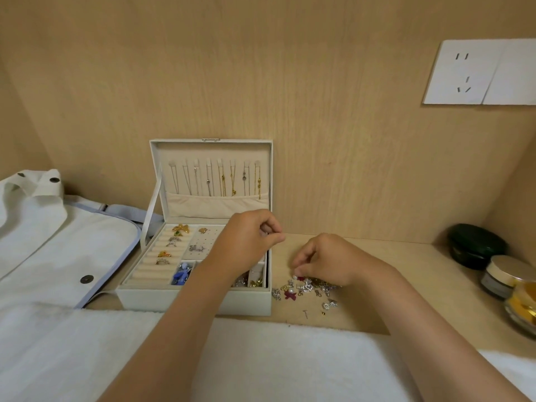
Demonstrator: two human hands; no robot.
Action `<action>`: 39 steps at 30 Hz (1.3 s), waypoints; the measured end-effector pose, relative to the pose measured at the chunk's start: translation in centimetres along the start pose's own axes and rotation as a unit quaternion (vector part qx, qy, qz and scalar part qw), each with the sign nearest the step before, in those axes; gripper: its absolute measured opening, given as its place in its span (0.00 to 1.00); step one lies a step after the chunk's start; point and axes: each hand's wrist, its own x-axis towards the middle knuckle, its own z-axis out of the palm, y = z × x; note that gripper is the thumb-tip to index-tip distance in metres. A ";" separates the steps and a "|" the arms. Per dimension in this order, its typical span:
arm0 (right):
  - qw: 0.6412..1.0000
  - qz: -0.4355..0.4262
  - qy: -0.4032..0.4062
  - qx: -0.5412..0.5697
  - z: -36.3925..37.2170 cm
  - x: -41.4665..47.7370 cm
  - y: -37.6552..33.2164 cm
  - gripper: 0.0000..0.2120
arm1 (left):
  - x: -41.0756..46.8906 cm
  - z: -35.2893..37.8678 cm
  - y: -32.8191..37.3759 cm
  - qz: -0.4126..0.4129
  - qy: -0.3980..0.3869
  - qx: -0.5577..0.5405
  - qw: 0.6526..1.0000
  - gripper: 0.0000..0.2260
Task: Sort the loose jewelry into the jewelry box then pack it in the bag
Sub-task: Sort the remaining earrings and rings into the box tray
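1. Nearest us, a white towel (261, 361) covers the front edge of the desk (406, 285), and both our forearms reach out over it.
2. Our right hand (327, 259) hangs over the loose jewelry (307, 288), a small pile on the bare desk just right of the jewelry box (197, 300); its fingers (297, 266) are pressed together at the top of the pile, though we cannot tell which piece they pinch.
3. Our left hand (246, 239) hovers over the right side of the open box, fingers curled and tips closed; anything between them is too small to see.
4. The box tray holds rings and earrings; necklaces hang in the upright lid (213, 175).
5. The white bag (58, 242) lies left of the box, touching it.
6. Far right, a dark green case (475, 246) and jars (504, 275) stand by the wall.
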 end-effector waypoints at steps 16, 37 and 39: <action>0.993 -0.012 0.013 -0.114 0.7 -0.1 -1.2 0.03 | -1.0 -1.7 0.1 0.016 -0.052 0.027 0.998 0.02; 0.971 -0.116 0.123 0.168 1.4 3.4 -9.4 0.06 | -5.0 -8.1 -5.7 -0.003 -0.022 0.085 0.996 0.04; 0.973 -0.112 0.109 0.172 1.7 4.3 -10.5 0.06 | -5.0 -8.3 -6.0 -0.006 -0.019 0.090 0.996 0.07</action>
